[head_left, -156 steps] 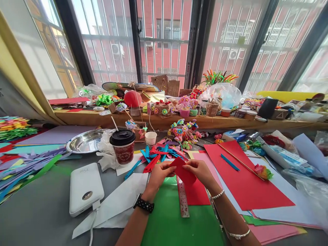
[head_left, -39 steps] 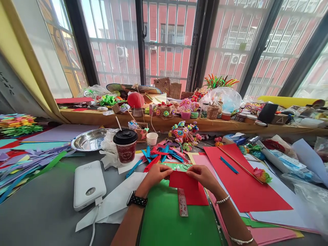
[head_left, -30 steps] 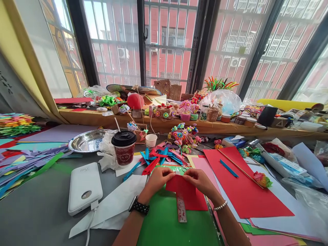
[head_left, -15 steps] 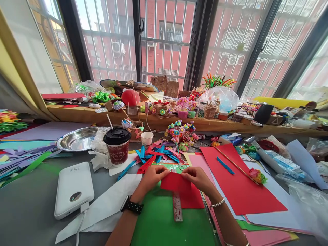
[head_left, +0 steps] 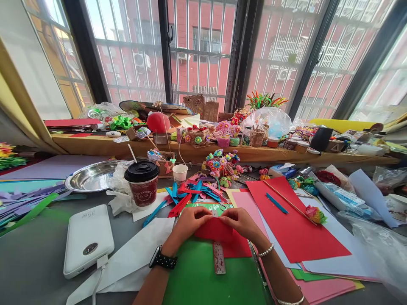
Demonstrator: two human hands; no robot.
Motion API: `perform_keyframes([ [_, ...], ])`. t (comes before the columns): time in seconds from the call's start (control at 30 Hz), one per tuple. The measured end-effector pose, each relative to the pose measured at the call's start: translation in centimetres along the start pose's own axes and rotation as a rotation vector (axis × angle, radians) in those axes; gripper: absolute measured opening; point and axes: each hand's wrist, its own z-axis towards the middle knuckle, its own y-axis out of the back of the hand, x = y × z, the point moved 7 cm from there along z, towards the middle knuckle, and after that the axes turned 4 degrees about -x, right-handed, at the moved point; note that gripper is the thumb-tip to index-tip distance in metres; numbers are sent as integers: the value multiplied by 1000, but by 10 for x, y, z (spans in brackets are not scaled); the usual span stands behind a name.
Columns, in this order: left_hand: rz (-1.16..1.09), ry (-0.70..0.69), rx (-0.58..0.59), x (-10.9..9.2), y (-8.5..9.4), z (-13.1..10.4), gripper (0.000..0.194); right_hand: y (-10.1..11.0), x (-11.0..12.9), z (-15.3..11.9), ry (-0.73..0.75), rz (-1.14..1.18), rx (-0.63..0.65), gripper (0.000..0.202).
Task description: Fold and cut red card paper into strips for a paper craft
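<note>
A piece of red paper is held up by its top edge between my two hands. My left hand pinches it with thumb and fingers on one side. Close beside it, my right hand pinches the same edge, the fingertips of both hands almost meeting. Beneath lies another red sheet, partly covered by the held piece. A patterned ruler sticks out toward me over the green mat. Scissor handles show just behind my fingers.
A lidded paper cup and a white power bank with a cable stand to the left. Blue and red paper strips lie behind my hands. At right, a large red sheet carries a stick with a paper flower.
My hands have come closer together along the paper's top edge, the right one shifting left. The whole view has drifted slightly.
</note>
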Motion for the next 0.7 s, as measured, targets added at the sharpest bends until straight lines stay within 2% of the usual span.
perform_keyframes([
  [0.13,59,-28,80,-2,-8,-2,23,-5,2,0,25,-1,14,24],
  [0.3,72,7,65,10,2,1,26,11,-15,1,-75,93,6,26],
  [0.4,77,25,23,13,8,2,26,32,-19,1,-97,65,-150,26],
  [0.47,80,21,32,11,4,1,26,35,-13,0,-60,40,-214,26],
  [0.5,78,10,52,9,1,0,26,30,-8,0,-29,44,-192,25],
  [0.6,68,-51,106,1,-11,-3,25,3,7,-1,48,35,-12,21],
  [0.7,72,-62,117,-1,-13,-4,23,-9,9,-2,36,-7,25,24],
])
